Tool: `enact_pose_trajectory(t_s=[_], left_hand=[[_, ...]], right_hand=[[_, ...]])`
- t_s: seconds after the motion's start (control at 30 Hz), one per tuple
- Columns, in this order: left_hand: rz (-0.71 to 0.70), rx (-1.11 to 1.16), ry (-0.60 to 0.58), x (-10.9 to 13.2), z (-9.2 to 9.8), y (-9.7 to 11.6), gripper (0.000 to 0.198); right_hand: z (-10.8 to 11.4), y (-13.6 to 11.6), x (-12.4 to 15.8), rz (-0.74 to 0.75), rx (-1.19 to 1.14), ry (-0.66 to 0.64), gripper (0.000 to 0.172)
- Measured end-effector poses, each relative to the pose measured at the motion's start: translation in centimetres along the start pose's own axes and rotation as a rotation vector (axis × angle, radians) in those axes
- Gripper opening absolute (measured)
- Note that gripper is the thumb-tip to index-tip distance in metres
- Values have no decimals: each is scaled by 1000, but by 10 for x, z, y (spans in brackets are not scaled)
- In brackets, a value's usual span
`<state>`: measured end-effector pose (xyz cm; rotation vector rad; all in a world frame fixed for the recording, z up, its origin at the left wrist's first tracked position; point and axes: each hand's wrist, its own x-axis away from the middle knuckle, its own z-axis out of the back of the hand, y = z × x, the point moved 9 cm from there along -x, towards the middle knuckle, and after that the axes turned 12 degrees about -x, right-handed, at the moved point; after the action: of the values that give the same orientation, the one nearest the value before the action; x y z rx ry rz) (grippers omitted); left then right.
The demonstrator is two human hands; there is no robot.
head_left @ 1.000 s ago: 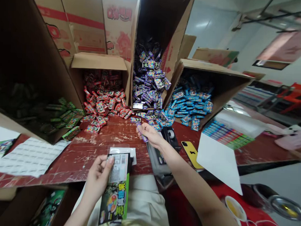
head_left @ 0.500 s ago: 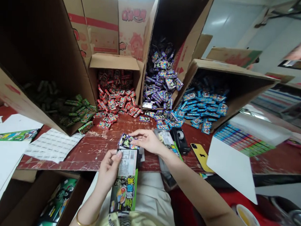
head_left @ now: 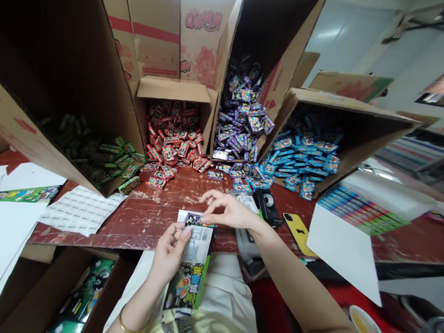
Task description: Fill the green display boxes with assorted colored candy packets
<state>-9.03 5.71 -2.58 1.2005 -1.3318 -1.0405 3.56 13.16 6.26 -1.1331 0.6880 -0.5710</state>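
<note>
My left hand (head_left: 173,250) grips a black and green candy box (head_left: 185,282) upright over my lap, thumb on its white label with a barcode. A purple candy packet (head_left: 193,219) sits mostly inside the box's top end, with only its upper strip showing. Beside that end is my right hand (head_left: 229,210), its thumb close to the packet and its fingers apart from the thumb. Whether the thumb touches the packet I cannot tell.
Tipped cartons hold green (head_left: 116,163), red (head_left: 171,150), purple (head_left: 241,133) and blue (head_left: 309,160) packets. A black tape dispenser (head_left: 267,207), a yellow phone (head_left: 298,232) and a white-lidded packet tray (head_left: 366,210) stand right. Papers (head_left: 82,210) lie left; a cup (head_left: 365,327) is low right.
The purple packet has slid down into the box, so less of it shows. My right hand's fingers have loosened from it and spread. The view has shifted slightly.
</note>
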Motion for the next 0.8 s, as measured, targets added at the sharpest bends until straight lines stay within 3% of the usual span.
enact_pose_trajectory(t_s=[0.2,0.37,0.4,0.47,0.53,0.6,0.7,0.8], left_hand=[[55,75,85,-2,21,-15,40],[88,85,169,-5,43,-37,57],[75,80,197,-5,47,-38,63],[30,66,256,-7,55,-37,71],[-9,41,293,-10,60,-35,66],[-17,0,287,-13,61,-33,51],[-30,-27,288,-15,68,-30,36],[-54,-3,314,-12,81,-28,43]], right_hand=[[-33,21,-8,-44,-88,-141,28],[-62,48,-28,-49,-88,-450,30],[-60,53,-39,-51,-55,-428,29],[-47,66,-72,-112,77,-245,25],[-39,79,-109,-206,219,-58,21],[-50,90,-147,-261,308,23,18],[-74,114,-194,-294,374,77,35],[-82,150,-215,-386,429,140,58]])
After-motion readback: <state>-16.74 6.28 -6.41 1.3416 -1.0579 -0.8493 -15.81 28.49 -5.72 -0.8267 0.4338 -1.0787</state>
